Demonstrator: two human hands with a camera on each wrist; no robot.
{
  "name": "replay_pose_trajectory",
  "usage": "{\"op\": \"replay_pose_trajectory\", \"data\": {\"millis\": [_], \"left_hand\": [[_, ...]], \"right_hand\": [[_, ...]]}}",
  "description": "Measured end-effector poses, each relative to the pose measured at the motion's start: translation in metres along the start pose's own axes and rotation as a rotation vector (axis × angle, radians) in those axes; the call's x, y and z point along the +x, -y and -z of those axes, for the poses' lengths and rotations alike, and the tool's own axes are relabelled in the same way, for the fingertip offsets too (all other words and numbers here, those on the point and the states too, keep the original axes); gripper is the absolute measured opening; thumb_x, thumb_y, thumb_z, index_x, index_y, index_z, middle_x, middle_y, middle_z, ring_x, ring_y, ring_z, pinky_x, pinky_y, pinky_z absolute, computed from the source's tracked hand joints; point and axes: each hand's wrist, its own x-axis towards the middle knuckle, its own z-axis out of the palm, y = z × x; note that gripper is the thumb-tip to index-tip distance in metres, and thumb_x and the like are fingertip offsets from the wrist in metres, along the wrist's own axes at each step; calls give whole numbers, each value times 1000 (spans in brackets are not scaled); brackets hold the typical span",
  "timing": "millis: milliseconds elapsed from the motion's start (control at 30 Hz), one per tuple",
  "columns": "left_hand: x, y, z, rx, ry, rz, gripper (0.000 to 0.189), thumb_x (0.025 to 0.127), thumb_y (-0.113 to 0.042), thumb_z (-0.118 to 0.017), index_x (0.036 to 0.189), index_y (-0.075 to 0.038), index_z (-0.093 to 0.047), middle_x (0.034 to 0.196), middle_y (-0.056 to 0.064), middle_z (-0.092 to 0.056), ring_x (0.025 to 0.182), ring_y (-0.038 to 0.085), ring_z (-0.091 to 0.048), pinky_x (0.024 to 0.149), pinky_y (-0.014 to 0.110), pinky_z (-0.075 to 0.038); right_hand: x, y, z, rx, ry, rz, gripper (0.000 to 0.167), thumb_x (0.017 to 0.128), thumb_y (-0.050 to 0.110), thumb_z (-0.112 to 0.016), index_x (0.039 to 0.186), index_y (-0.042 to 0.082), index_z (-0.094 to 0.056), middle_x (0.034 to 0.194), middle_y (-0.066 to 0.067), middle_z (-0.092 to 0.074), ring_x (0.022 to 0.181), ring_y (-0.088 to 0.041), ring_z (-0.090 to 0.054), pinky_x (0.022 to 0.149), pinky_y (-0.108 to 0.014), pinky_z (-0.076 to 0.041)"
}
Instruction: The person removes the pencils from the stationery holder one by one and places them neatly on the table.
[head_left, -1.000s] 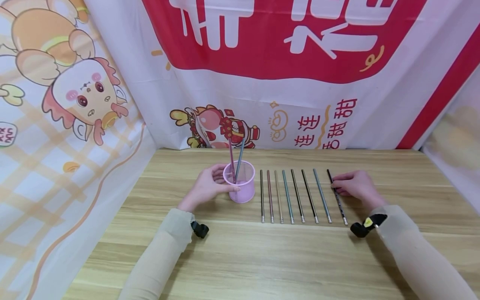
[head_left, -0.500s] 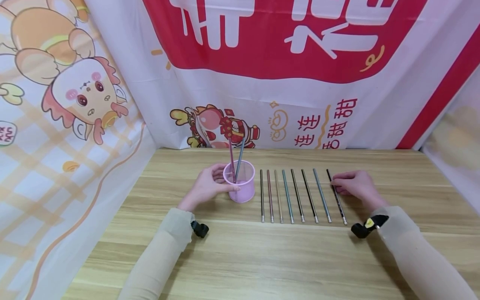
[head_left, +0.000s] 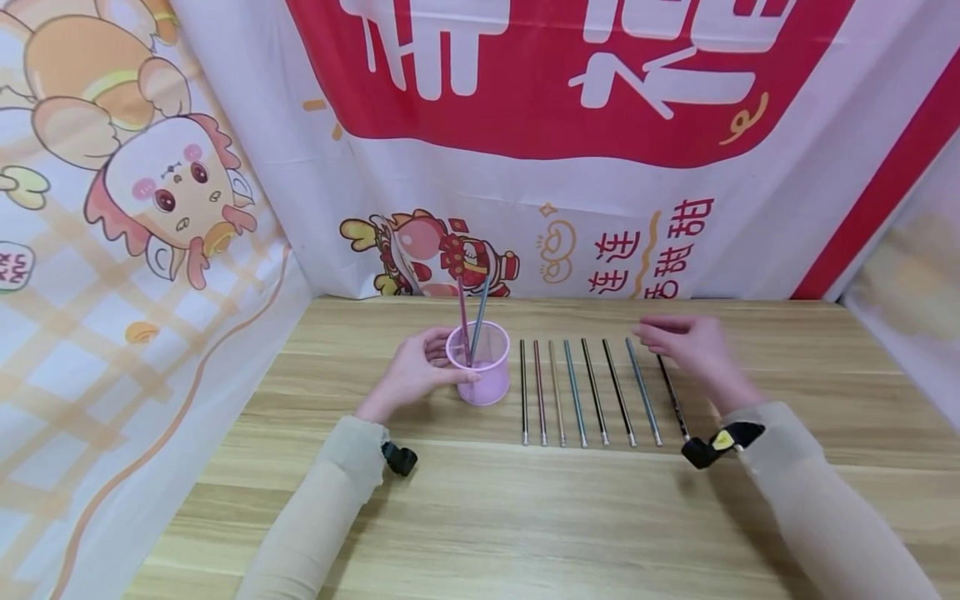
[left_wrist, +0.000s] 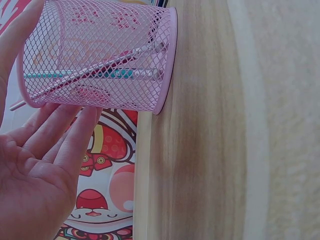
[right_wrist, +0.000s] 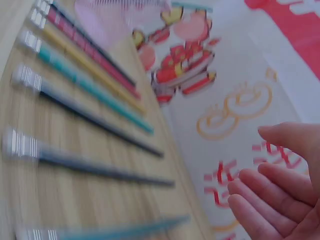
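A pink mesh pencil cup (head_left: 491, 388) stands upright on the wooden table. My left hand (head_left: 408, 373) holds its side, thumb near the rim and fingers on the far wall. Inside lean a dark red pencil (head_left: 462, 312) and a blue-green pencil (head_left: 481, 310), eraser ends down in the left wrist view. My right hand (head_left: 693, 348) hovers over the far end of the patterned black pencil (head_left: 675, 403), partly covering it. Its fingers are spread from the thumb with nothing between them in the right wrist view. Closest on its left lies a blue pencil (head_left: 644, 392).
Several more pencils lie in a row between the cup and the blue one, including a yellow pencil (head_left: 557, 392) and a teal pencil (head_left: 576, 392), erasers toward me. Behind the table (head_left: 525, 517) hangs a printed white and red cloth (head_left: 570, 108).
My right hand has let go of the patterned black pencil, which stays on the table, and has moved up and slightly left. The left hand and the cup keep their place.
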Motion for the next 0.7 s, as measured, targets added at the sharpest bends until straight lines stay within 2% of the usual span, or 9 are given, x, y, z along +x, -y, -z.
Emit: {"op": "replay_pose_trajectory", "data": {"millis": [133, 333, 367, 433, 700], "left_hand": [[0, 0, 0, 4, 1, 0, 79, 69, -22, -97, 136, -7, -58, 124, 6, -66, 113, 22, -65, 100, 32, -53], [0, 1, 1, -1, 4, -2, 79, 69, -21, -97, 136, -6, -58, 125, 6, -66, 113, 23, -64, 100, 33, -53], [-1, -4, 1, -6, 8, 2, 79, 70, -19, -96, 137, -4, -57, 126, 9, -66, 115, 25, -64, 102, 35, -52], [-1, -4, 1, -6, 13, -1, 80, 70, -18, -96, 138, -3, -56, 128, 11, -65, 116, 27, -64, 103, 36, -51], [1, 2, 2, -13, 21, -1, 82, 70, -16, -95, 139, 0, -54, 131, 16, -63, 118, 31, -62, 105, 39, -50]], "right_hand": [[1, 18, -23, 54, 38, 56, 64, 92, 46, -75, 140, 5, -60, 136, -15, -63, 113, -20, -66, 100, -31, -52], [9, 43, -63, 110, 80, 115, 59, 89, 43, -80, 135, 9, -65, 131, -9, -67, 116, -25, -64, 106, -42, -48], [11, 46, -70, 116, 87, 121, 58, 88, 42, -80, 134, 11, -66, 130, -9, -67, 116, -24, -64, 107, -42, -48], [14, 53, -84, 130, 98, 130, 54, 88, 40, -82, 132, 12, -67, 127, -7, -69, 114, -22, -65, 106, -42, -49], [26, 71, -129, 153, 132, 138, 43, 88, 29, -82, 127, 14, -71, 118, -4, -73, 109, -20, -68, 104, -41, -50]]}}
